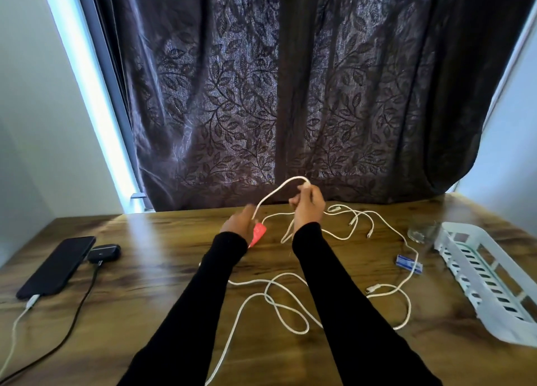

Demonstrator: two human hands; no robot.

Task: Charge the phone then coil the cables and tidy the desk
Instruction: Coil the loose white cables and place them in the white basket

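A white cable (271,195) arcs between my two hands above the wooden desk (162,272). My left hand (239,224) grips its lower part together with a pink-red piece (257,233). My right hand (309,204) pinches the cable's upper end near the curtain. More white cable (286,305) lies in loose loops on the desk below my forearms, and another strand with several connectors (361,221) spreads to the right. The black phone (56,266) lies at the left with a white cable plugged into its near end (32,300).
A small black case (104,253) with a black cable (77,313) sits beside the phone. A white slotted basket (482,278) stands at the right edge, a clear glass item (421,233) beside it, a small blue-white packet (409,264) nearby. A dark leaf-patterned curtain (290,95) hangs behind the desk.
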